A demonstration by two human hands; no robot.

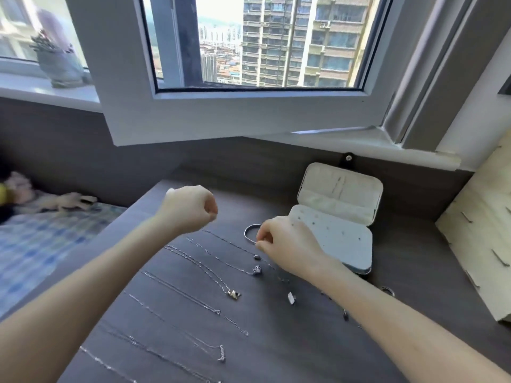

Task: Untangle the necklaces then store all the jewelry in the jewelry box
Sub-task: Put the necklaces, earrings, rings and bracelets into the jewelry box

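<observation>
Several thin silver necklaces [193,297] lie stretched out side by side on the dark table [290,349]. My left hand [190,208] hovers above their far ends with fingertips pinched together. A fine chain [229,243] runs from under it to a small pendant [257,256]. My right hand [287,244] pinches at the same chain beside a silver bangle [248,231]. The chain is too thin to see at the fingertips. The jewelry box [356,261] stands open behind my right hand, its cream-lined lid [340,186] upright.
Small loose pieces [291,297] and a ring [388,290] lie near my right forearm. An open window sash [221,117] overhangs the table's far side. A pale wooden panel [481,244] stands at the right, and a bed with a checked sheet [49,239] lies at the left.
</observation>
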